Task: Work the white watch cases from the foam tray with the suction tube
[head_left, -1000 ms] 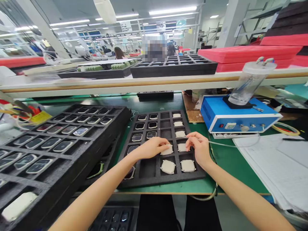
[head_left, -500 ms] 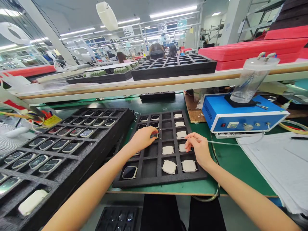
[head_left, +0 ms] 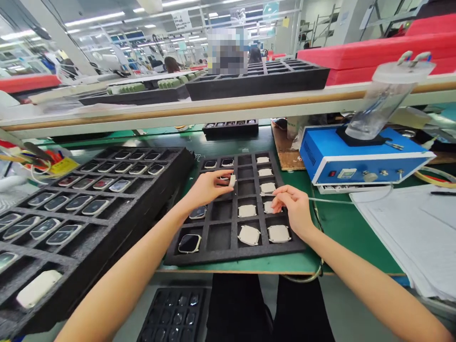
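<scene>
My left hand [head_left: 208,187] pinches a small smartwatch case [head_left: 232,181] between thumb and fingers. The case is tilted on edge above a black foam tray [head_left: 223,255]. My right hand [head_left: 294,209] is closed on a thin pen-like tool [head_left: 267,194], its tip pointing left over the tray's right columns. A clear tube [head_left: 335,201] runs from that hand toward a blue box [head_left: 359,164]. White watch housings [head_left: 279,233] fill the tray's right column, and a dark-screened smartwatch [head_left: 189,243] sits at its front left.
To the left, a thicker foam tray [head_left: 85,251] holds rows of smartwatches. A clear cylinder [head_left: 379,107] stands on the blue box, with white papers [head_left: 402,228] at right. Behind runs a shelf [head_left: 160,114] bearing black trays and red foam [head_left: 366,57]. Another tray [head_left: 174,313] lies below the table edge.
My left hand has lifted the smartwatch case up from the tray and turned it on edge. My right hand stays nearly in place with the tool. The camera view has tipped slightly downward.
</scene>
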The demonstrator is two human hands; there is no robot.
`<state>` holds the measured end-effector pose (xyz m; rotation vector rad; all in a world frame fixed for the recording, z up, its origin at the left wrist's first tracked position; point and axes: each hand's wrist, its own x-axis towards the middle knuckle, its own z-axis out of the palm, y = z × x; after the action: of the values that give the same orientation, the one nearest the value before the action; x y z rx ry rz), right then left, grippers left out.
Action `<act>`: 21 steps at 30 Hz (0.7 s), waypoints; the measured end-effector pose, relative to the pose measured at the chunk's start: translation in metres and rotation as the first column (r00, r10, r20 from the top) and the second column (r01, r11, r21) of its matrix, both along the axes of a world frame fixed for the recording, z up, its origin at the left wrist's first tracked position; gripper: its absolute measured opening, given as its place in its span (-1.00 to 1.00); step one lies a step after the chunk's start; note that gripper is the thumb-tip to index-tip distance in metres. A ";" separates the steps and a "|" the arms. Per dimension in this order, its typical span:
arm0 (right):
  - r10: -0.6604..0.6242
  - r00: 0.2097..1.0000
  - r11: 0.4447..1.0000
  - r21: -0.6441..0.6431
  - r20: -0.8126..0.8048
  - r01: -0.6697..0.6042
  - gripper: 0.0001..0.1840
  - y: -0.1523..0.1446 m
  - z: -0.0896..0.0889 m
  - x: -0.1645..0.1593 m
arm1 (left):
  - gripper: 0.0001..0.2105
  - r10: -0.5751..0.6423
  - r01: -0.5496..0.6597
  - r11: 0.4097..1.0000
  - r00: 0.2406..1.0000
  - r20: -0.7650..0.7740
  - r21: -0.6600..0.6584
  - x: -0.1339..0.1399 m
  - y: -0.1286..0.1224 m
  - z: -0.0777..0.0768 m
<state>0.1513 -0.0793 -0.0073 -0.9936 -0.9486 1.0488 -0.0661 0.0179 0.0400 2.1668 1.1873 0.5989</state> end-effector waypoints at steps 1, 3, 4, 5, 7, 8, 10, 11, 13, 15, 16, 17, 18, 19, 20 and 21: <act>0.011 1.000 1.000 0.014 0.022 -0.012 -0.93 -0.002 0.001 0.000 | -0.49 -0.035 0.038 0.999 0.996 0.084 -0.037 0.005 -0.008 -0.003; 0.019 0.998 0.998 0.059 0.062 -0.023 -0.92 -0.005 0.002 0.000 | -0.48 -0.106 0.134 0.985 0.968 0.227 -0.111 0.020 -0.022 -0.014; 0.018 0.997 0.996 0.081 0.077 -0.024 -0.92 -0.006 0.002 0.001 | -0.49 -0.130 0.176 0.974 0.950 0.282 -0.144 0.028 -0.027 -0.021; 0.016 0.996 0.995 0.099 0.085 -0.025 -0.92 -0.007 0.002 0.001 | -0.51 -0.146 0.210 0.962 0.934 0.326 -0.173 0.035 -0.032 -0.027; 0.021 0.996 0.993 0.117 0.087 -0.031 -0.93 -0.008 0.002 0.002 | -0.54 -0.152 0.266 0.936 0.896 0.417 -0.232 0.044 -0.035 -0.038; 0.023 0.996 0.992 0.120 0.083 -0.033 -0.93 -0.008 0.002 0.002 | -0.56 -0.141 0.289 0.922 0.872 0.469 -0.259 0.046 -0.035 -0.041; 0.006 0.997 0.992 0.125 0.076 -0.016 -0.90 -0.007 0.001 0.002 | -0.59 -0.108 0.324 0.898 0.818 0.565 -0.298 0.045 -0.033 -0.044; -0.012 0.997 0.992 0.127 0.076 0.002 -0.89 -0.007 0.001 0.002 | -0.61 -0.093 0.337 0.890 0.795 0.600 -0.309 0.044 -0.032 -0.044; -0.049 0.995 0.991 0.131 0.084 0.038 -0.88 -0.006 0.000 0.002 | -0.63 -0.083 0.353 0.881 0.772 0.631 -0.316 0.042 -0.030 -0.044; -0.066 0.992 0.990 0.130 0.104 0.053 -0.88 -0.005 0.000 0.002 | -0.65 -0.086 0.363 0.876 0.766 0.637 -0.319 0.041 -0.029 -0.043; -0.069 0.991 0.991 0.126 0.116 0.054 -0.89 -0.005 0.000 0.002 | -0.65 -0.082 0.359 0.877 0.766 0.637 -0.319 0.041 -0.029 -0.042; -0.071 0.989 0.991 0.122 0.126 0.056 -0.89 -0.005 0.000 0.002 | -0.65 -0.074 0.350 0.881 0.768 0.636 -0.319 0.042 -0.030 -0.042; -0.075 0.988 0.991 0.117 0.132 0.060 -0.89 -0.005 0.000 0.002 | -0.65 -0.063 0.335 0.886 0.772 0.633 -0.320 0.042 -0.030 -0.042; -0.081 0.988 0.991 0.113 0.134 0.066 -0.89 -0.005 0.000 0.002 | -0.64 -0.044 0.318 0.890 0.774 0.632 -0.327 0.042 -0.031 -0.042; -0.087 0.988 0.992 0.107 0.132 0.073 -0.89 -0.005 0.000 0.002 | -0.64 -0.019 0.305 0.888 0.773 0.634 -0.344 0.043 -0.032 -0.041; -0.092 0.988 0.992 0.101 0.128 0.080 -0.89 -0.005 0.000 0.003 | -0.65 0.010 0.297 0.880 0.769 0.639 -0.371 0.042 -0.032 -0.041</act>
<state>0.1538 -0.0842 -0.0076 -1.0251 -1.0448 0.8661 -0.0237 -0.0139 -0.0010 1.4570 0.6827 0.7980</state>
